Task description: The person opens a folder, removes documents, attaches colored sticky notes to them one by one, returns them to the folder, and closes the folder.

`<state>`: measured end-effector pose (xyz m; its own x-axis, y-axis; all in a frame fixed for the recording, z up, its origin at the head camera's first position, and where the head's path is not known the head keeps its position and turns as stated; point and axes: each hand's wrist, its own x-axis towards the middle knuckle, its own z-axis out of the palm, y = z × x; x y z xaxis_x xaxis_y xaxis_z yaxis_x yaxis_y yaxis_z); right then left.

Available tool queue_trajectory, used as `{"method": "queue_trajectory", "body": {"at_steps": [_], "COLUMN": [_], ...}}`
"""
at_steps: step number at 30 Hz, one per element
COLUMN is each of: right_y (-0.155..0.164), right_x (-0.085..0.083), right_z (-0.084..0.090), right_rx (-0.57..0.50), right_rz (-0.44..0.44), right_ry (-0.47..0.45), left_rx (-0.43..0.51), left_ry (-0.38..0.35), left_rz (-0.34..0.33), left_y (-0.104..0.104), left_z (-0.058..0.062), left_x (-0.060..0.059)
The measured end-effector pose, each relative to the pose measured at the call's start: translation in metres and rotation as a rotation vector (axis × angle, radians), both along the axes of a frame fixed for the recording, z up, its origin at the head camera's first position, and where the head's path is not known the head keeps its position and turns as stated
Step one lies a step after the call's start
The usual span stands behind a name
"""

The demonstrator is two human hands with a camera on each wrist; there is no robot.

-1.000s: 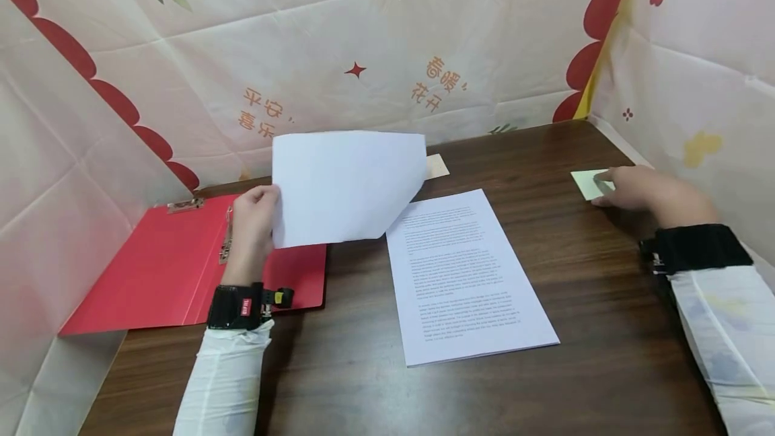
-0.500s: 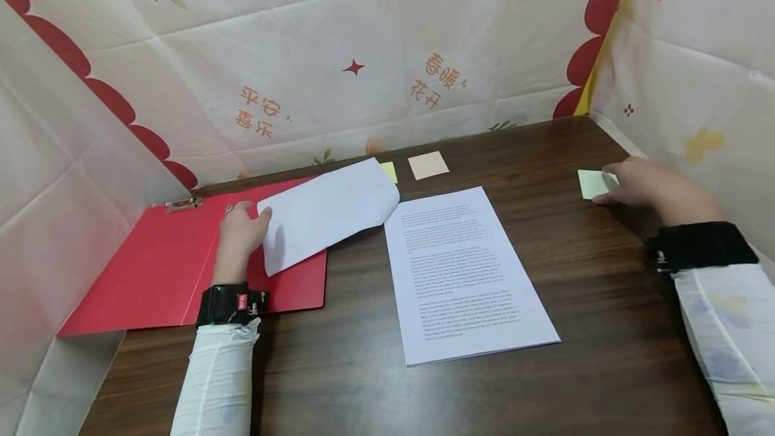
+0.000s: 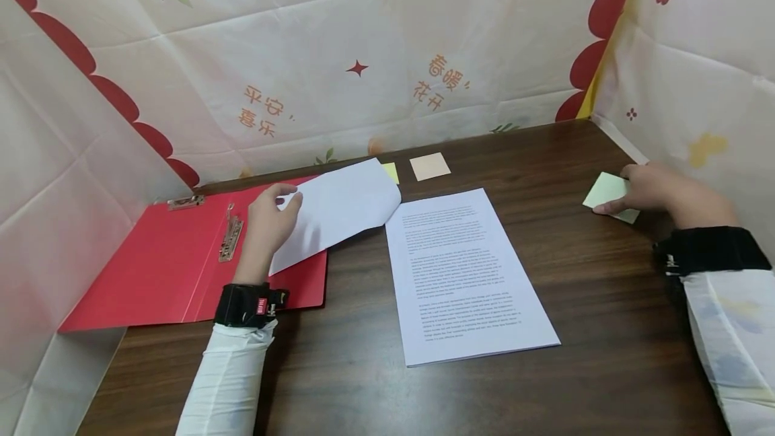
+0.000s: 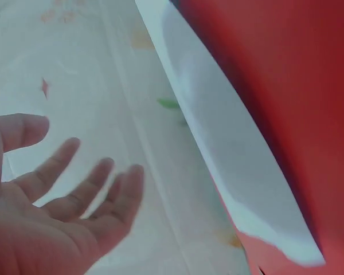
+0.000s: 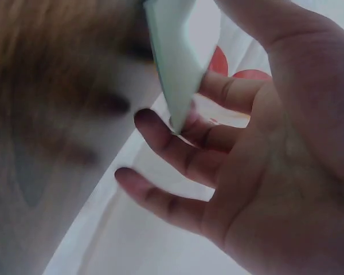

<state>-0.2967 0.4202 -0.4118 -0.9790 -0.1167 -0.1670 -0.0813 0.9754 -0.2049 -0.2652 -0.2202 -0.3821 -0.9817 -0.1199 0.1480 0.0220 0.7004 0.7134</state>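
White sheet [image 3: 339, 210] lies bowed over the red folder [image 3: 157, 268], its left edge beside the left hand [image 3: 269, 221], whose fingers are spread and loose. The right hand [image 3: 650, 187] pinches a green note pad [image 3: 605, 188], lifted off the surface [image 3: 605, 328]. A printed stack [image 3: 466, 274] lies between.

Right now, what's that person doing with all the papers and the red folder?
A person sits at a dark wooden desk. Their left hand is at the edge of a blank white sheet lying partly over an open red folder; its fingers look spread, not gripping. Their right hand pinches a pale green sticky note pad near the desk's right side. A printed stack of pages lies in the middle.
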Motion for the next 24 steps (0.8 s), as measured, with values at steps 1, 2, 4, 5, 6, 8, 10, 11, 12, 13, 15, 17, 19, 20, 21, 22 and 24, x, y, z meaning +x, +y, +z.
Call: {"method": "queue_trajectory", "body": {"at_steps": [1, 2, 4, 5, 6, 8, 10, 11, 12, 13, 15, 17, 19, 20, 21, 22, 24], "right_y": [-0.001, -0.004, -0.014, -0.021, -0.029, -0.051, -0.078, -0.093, -0.108, -0.123, -0.152, -0.176, -0.198, -0.207, -0.216, -0.224, -0.237], "right_x": [0.0, 0.0, 0.0, 0.001, 0.003, 0.01, 0.021, 0.028, 0.036, 0.044, 0.06, 0.075, 0.089, 0.095, 0.102, 0.108, 0.12], "right_z": [0.001, 0.003, 0.011, 0.016, 0.022, 0.038, 0.053, 0.06, 0.066, 0.071, 0.078, 0.081, 0.082, 0.081, 0.081, 0.08, 0.079], "right_rx": [-0.008, -0.019, -0.052, -0.07, -0.088, -0.117, -0.141, -0.168, -0.207, -0.251, -0.345, -0.454, -0.529, -0.548, -0.563, -0.575, -0.594], "right_rz": [0.008, 0.024, 0.062, 0.083, 0.097, 0.128, 0.153, 0.17, 0.19, 0.221, 0.321, 0.461, 0.592, 0.66, 0.717, 0.766, 0.847], "right_ry": [0.015, 0.034, 0.08, 0.108, 0.134, 0.19, 0.251, 0.282, 0.312, 0.338, 0.394, 0.43, 0.45, 0.457, 0.46, 0.462, 0.445], "left_rx": [0.011, 0.019, 0.037, 0.045, 0.051, 0.067, 0.096, 0.127, 0.167, 0.216, 0.337, 0.468, 0.576, 0.637, 0.701, 0.758, 0.879], "left_ry": [0.023, 0.048, 0.084, 0.099, 0.11, 0.117, 0.106, 0.089, 0.068, 0.048, -0.009, -0.078, -0.144, -0.194, -0.25, -0.307, -0.43], "left_rz": [-0.018, -0.04, -0.089, -0.119, -0.152, -0.217, -0.29, -0.333, -0.382, -0.439, -0.562, -0.68, -0.765, -0.804, -0.833, -0.856, -0.889], "left_y": [0.005, 0.011, 0.023, 0.03, 0.037, 0.052, 0.067, 0.075, 0.083, 0.09, 0.105, 0.119, 0.131, 0.137, 0.142, 0.148, 0.157], "left_z": [0.0, 0.0, -0.001, -0.001, -0.001, -0.001, -0.002, -0.003, -0.004, -0.006, -0.009, -0.013, -0.017, -0.018, -0.019, -0.02, -0.021], "left_x": [0.001, 0.002, 0.006, 0.007, 0.009, 0.015, 0.021, 0.025, 0.028, 0.032, 0.04, 0.048, 0.057, 0.062, 0.068, 0.073, 0.086]}}
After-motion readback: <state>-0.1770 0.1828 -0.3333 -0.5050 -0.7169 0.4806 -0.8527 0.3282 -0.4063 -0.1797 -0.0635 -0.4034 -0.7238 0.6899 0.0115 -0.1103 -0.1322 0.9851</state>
